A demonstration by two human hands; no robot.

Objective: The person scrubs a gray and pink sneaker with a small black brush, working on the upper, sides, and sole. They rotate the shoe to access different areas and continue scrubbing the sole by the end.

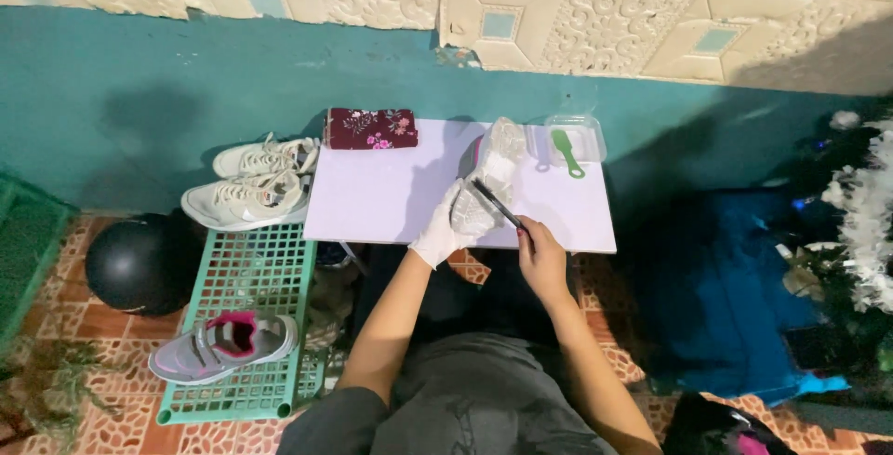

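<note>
The left hand (437, 236), in a white glove, grips a pale shoe (490, 176) tilted sole-up over the near right part of the white table (391, 194). The right hand (539, 255) is closed around a dark toothbrush (498, 202) that touches the sole. I think short strokes with the shoe held firm will work best, dipping in the clear tub (577, 139) at the far right when needed
</note>
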